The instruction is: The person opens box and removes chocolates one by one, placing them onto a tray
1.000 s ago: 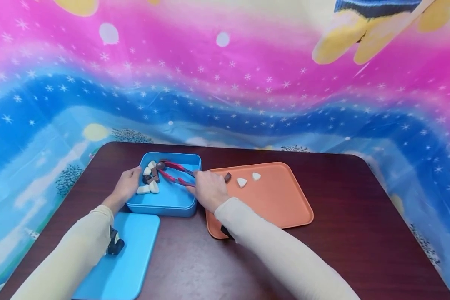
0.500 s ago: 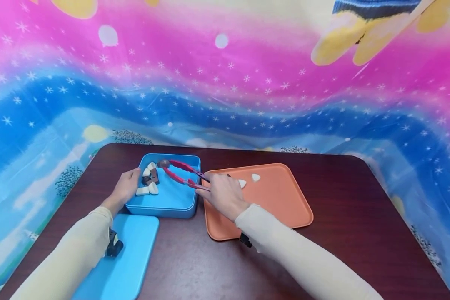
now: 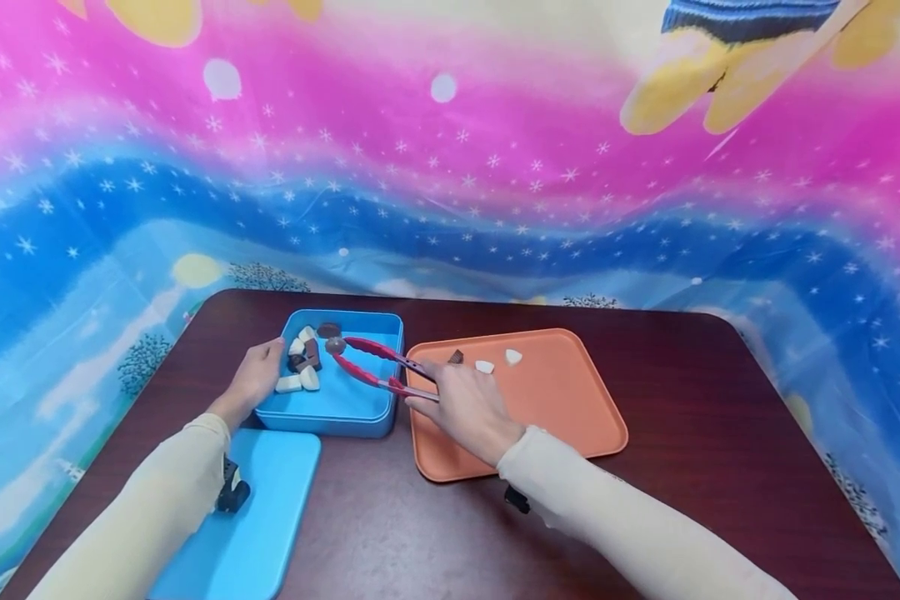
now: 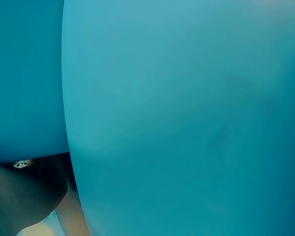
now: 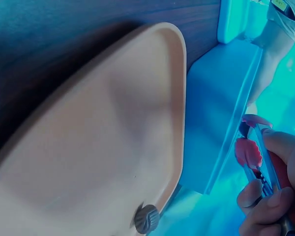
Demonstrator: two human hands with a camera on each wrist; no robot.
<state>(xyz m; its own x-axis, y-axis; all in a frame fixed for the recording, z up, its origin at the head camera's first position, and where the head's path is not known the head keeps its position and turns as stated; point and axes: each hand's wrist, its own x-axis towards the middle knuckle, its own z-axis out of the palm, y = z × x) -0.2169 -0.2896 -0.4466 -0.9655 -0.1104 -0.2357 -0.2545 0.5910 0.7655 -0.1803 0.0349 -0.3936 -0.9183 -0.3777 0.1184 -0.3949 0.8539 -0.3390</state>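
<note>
My right hand point(image 3: 468, 408) grips red-headed tongs point(image 3: 371, 379), which reach from the right into a blue box point(image 3: 360, 423). In the right wrist view, the scalloped tong heads point(image 5: 248, 152) stand slightly apart beside the box wall. A dark brown chocolate-like piece point(image 3: 330, 330) lies near the back of the box, just beyond the tips. A greyish-brown rounded spot shows at the tips; I cannot tell whether it is another piece. My left hand point(image 3: 258, 373) rests against the box's left side. Several white pieces point(image 3: 310, 379) and brown pieces point(image 3: 312, 353) are grouped along that side.
An orange tray point(image 3: 555, 412) stands right of the box, holding a ridged brown piece point(image 3: 457, 357) and two white pieces point(image 3: 513, 357). The blue lid point(image 3: 270, 500) lies on the dark wooden table point(image 3: 390, 517) in front. A printed cloth point(image 3: 450, 183) hangs behind.
My right hand has moved right and toward me. The tong tips have drawn back from the grouped pieces, and a brown piece shows beyond them. The left hand has stayed put.
</note>
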